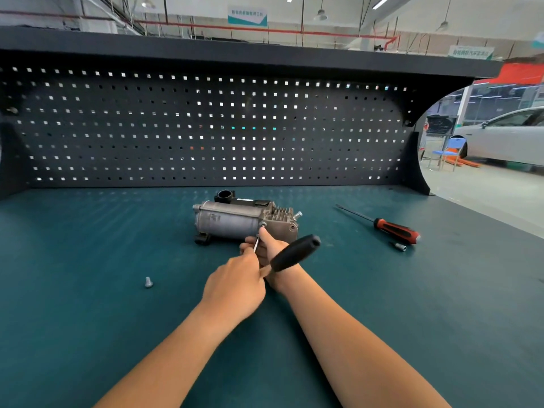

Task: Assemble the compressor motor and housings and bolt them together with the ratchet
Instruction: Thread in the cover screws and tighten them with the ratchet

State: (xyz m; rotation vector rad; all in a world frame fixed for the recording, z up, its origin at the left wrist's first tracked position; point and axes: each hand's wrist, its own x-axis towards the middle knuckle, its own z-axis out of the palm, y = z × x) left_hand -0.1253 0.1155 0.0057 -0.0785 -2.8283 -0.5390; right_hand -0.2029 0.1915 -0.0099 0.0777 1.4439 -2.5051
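Observation:
The grey compressor [232,220] lies on its side on the green bench mat, its motor cylinder at the left and the finned housing [281,219] at the right. A bolt [263,224] sits in the flange where they join. My right hand [269,247] reaches up to that bolt with its index finger stretched onto it. My left hand [235,285] pinches the thin metal shaft of the ratchet, whose black handle [295,253] sticks out to the right over my right wrist. A second bolt [298,214] stands out of the housing's right end.
A loose bolt [149,282] lies on the mat to the left. A red and black screwdriver [391,228] and a small socket [401,246] lie at the right. A black pegboard [206,128] closes the back of the bench.

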